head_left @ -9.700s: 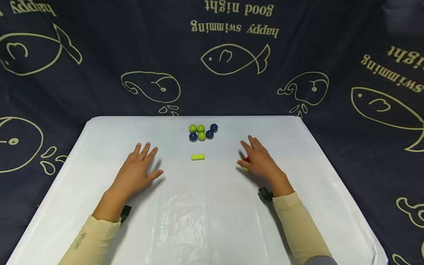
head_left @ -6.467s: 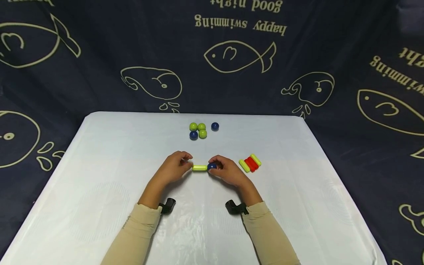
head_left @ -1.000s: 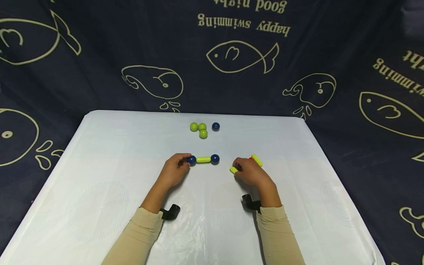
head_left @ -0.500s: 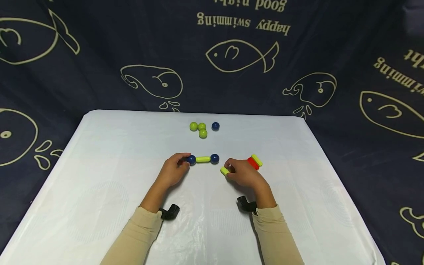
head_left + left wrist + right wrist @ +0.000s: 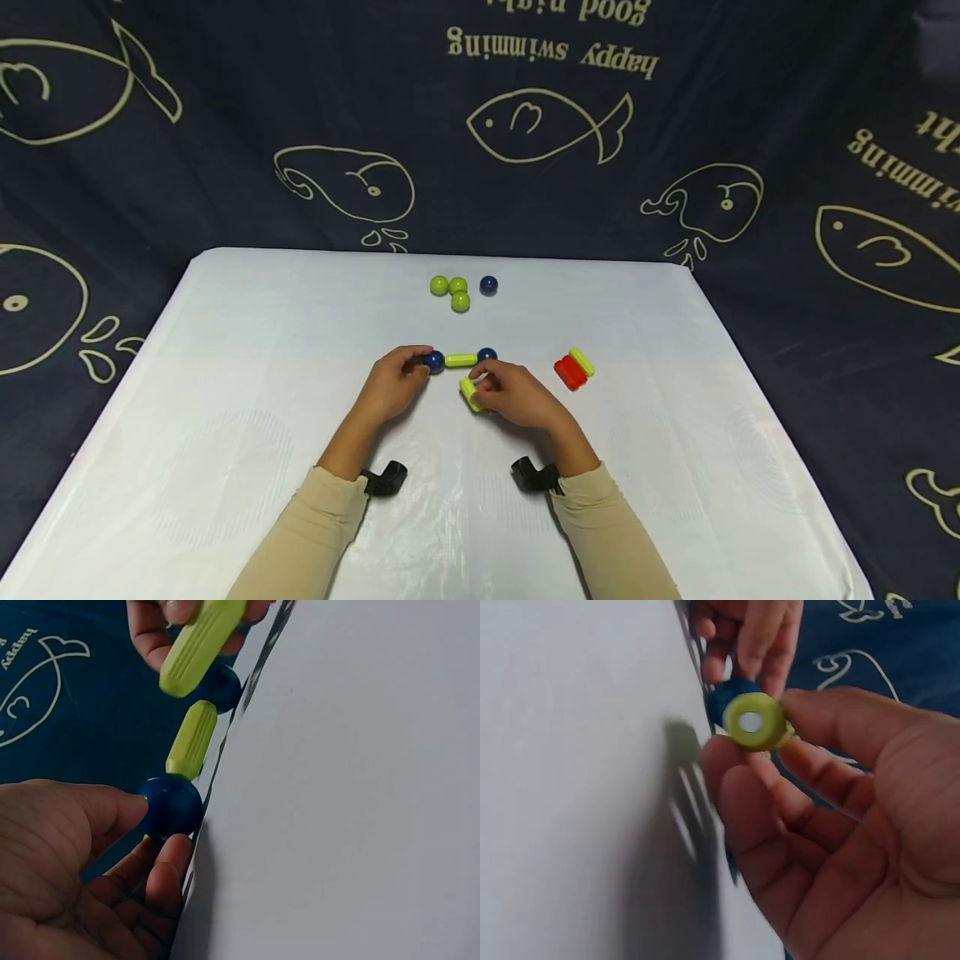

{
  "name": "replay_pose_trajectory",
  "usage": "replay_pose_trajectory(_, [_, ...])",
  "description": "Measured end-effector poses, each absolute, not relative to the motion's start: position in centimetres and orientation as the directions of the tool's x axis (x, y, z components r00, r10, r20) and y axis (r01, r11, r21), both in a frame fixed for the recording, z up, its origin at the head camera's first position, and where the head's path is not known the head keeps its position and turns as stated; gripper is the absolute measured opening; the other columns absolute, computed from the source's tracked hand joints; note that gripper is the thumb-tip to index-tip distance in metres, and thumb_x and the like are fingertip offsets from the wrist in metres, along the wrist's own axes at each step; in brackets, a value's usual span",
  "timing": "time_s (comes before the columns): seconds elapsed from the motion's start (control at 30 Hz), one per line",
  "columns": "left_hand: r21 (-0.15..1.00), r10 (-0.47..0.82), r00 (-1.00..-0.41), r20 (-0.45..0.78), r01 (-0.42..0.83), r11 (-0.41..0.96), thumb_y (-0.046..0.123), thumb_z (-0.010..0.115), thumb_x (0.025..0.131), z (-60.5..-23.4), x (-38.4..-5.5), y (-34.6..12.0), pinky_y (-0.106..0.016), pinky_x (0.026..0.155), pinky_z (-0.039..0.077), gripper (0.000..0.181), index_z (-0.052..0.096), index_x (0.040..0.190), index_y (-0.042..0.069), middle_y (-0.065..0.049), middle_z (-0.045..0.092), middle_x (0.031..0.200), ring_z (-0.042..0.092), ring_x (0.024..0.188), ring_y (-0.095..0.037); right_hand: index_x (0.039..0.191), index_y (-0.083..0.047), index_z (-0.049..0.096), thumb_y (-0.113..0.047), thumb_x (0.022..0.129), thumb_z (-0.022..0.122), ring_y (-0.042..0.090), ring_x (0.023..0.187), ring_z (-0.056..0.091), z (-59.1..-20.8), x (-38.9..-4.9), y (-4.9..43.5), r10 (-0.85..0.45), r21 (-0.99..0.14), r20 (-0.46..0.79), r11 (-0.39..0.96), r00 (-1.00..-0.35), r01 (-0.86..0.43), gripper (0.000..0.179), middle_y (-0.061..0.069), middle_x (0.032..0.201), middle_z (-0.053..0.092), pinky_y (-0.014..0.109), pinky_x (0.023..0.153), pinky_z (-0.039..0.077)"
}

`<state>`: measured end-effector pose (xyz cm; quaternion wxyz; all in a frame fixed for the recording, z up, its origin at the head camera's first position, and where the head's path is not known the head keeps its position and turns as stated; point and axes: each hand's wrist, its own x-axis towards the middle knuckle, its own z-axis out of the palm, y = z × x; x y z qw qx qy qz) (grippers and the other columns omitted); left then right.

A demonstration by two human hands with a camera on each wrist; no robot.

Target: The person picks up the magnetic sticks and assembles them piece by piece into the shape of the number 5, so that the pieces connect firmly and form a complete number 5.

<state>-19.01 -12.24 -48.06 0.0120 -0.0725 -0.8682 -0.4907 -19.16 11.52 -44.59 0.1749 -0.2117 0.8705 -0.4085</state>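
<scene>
Left hand pinches blue ball joined to yellow rod; right hand pinches second rod, seemingly unattached; red rods, green balls left over.

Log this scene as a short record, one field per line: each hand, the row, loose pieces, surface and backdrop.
Left hand: pinches the left blue ball
Right hand: holds a yellow-green rod in front of the row
Row: left blue ball, middle rod, right blue ball
Loose, far side: three green balls, one blue ball apart from them
Loose, right: two red rods beside a yellow rod
Surface: white table
Backdrop: dark cloth with fish and whale drawings
</scene>
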Motion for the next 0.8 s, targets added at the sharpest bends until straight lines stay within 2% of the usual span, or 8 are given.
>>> replay_pose_trajectory(0.17, [0.849,0.113,-0.989,0.091,0.136,0.510,0.009,0.062,0.096,-48.0,-19.0,-12.2,-0.047,0.090,0.047,0.033,0.064,0.129,0.004,-0.018,0.063,0.123,0.061,0.104,-0.030,0.117,-0.002,0.059,-0.009,0.093,0.066,0.016,0.068,0.063,-45.4,-19.3,10.5,-0.489,-0.896,-0.150,0.435,-0.859,-0.091,0.026,0.003,0.084,0.070,0.030,0.067,0.052])
replay_pose_trajectory(0.33, [0.851,0.116,-0.989,0.096,0.142,0.506,0.008,0.062,0.096,-47.9,-19.1,-12.2,-0.047,0.089,0.047,0.033,0.064,0.128,0.003,-0.019,0.064,0.122,0.062,0.104,-0.031,0.120,0.003,0.056,-0.005,0.093,0.066,0.018,0.071,0.067,-46.2,-19.2,9.2,-0.454,-0.951,-0.191,0.304,-0.870,0.050,0.030,0.010,0.086,0.071,0.033,0.068,0.056])
replay_pose_trajectory(0.53, [0.852,0.116,-0.989,0.089,0.136,0.505,0.008,0.062,0.096,-48.0,-19.1,-12.2,-0.047,0.089,0.048,0.032,0.064,0.128,0.003,-0.018,0.064,0.121,0.062,0.104,-0.031,0.120,0.004,0.054,-0.005,0.093,0.067,0.020,0.076,0.070,-46.9,-19.1,7.9,-0.415,-0.969,-0.207,0.214,-0.886,0.126,0.031,0.014,0.091,0.072,0.033,0.069,0.057])
replay_pose_trajectory(0.8, [0.855,0.128,-0.987,0.097,0.149,0.497,0.007,0.062,0.096,-48.1,-19.0,-12.1,-0.047,0.088,0.048,0.032,0.064,0.128,0.003,-0.018,0.064,0.120,0.062,0.102,-0.030,0.117,0.006,0.055,-0.001,0.090,0.068,0.015,0.069,0.068,-47.5,-19.0,6.8,-0.376,-0.972,-0.214,0.177,-0.902,0.157,0.031,0.013,0.086,0.072,0.027,0.064,0.055])
